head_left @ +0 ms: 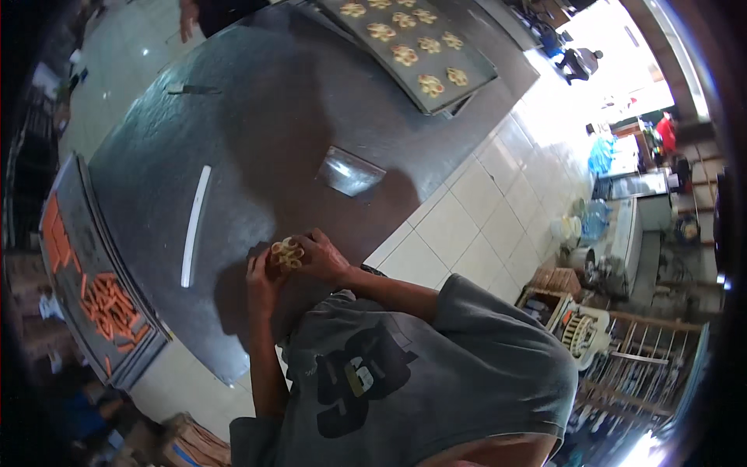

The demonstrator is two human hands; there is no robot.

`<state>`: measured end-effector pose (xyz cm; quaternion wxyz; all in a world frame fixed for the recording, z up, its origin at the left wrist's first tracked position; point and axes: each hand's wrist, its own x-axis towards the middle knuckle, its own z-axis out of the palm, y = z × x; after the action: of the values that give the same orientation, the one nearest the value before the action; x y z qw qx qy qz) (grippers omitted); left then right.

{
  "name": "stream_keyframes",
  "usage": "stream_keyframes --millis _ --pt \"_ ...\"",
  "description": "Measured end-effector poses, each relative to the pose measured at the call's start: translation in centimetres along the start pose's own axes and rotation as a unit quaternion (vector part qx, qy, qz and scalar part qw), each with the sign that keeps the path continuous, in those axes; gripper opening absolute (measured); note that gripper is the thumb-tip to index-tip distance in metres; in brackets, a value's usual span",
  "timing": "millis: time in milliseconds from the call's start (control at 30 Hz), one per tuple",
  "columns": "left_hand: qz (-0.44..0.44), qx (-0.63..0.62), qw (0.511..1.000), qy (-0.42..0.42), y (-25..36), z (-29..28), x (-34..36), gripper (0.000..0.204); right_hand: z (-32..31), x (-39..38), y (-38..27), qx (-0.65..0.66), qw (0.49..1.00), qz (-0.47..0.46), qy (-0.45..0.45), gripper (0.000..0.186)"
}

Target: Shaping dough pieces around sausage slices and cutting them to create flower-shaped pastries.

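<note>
A flower-shaped piece of dough with rounded petals is held between my two hands, close to my body at the near edge of the dark table. My left hand curls round its left side. From the right, my right hand grips it, partly hiding that side. Beyond my hands a flat rectangular metal scraper lies on the table. Left of my hands rests a long white strip. Several similar dough flowers sit in rows on a dark baking tray at the far right.
At the left, a dark tray carries many orange sausage-like sticks. A knife-like tool lies at the far left of the table. Another person's hand shows beyond the far edge. Pale floor tiles run along the right.
</note>
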<state>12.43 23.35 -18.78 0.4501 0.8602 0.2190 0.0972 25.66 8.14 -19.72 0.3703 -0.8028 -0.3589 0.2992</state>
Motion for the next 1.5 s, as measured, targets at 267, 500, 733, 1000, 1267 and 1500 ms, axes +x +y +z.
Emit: stream_keyframes --millis 267,500,733,1000,1267,1500 --pt "0.005 0.048 0.998 -0.048 -0.5 -1.2 1.4 0.087 -0.5 1.2 -1.0 -0.008 0.999 -0.030 0.031 0.086" --pt "-0.056 0.012 0.997 -0.057 1.4 -1.4 1.7 0.091 -1.3 1.2 -0.9 0.010 0.999 -0.033 0.011 0.095" --pt "-0.063 -0.001 0.994 -0.090 1.4 -1.7 2.8 0.077 -1.2 2.5 -2.5 -0.030 0.998 -0.007 -0.051 0.072" --pt "-0.106 -0.256 0.949 -0.151 6.7 -1.6 7.4 0.061 -11.6 4.1 -0.6 0.174 0.977 -0.036 -0.120 0.071" --pt "-0.039 -0.289 0.949 -0.119 23.9 14.8 23.3 0.071 -37.9 5.0 9.0 0.181 0.982 -0.057 -0.015 0.079" --pt "0.093 -0.198 0.952 -0.215 37.5 35.3 45.8 0.068 -61.8 7.7 25.2 0.178 0.975 -0.024 0.132 0.071"
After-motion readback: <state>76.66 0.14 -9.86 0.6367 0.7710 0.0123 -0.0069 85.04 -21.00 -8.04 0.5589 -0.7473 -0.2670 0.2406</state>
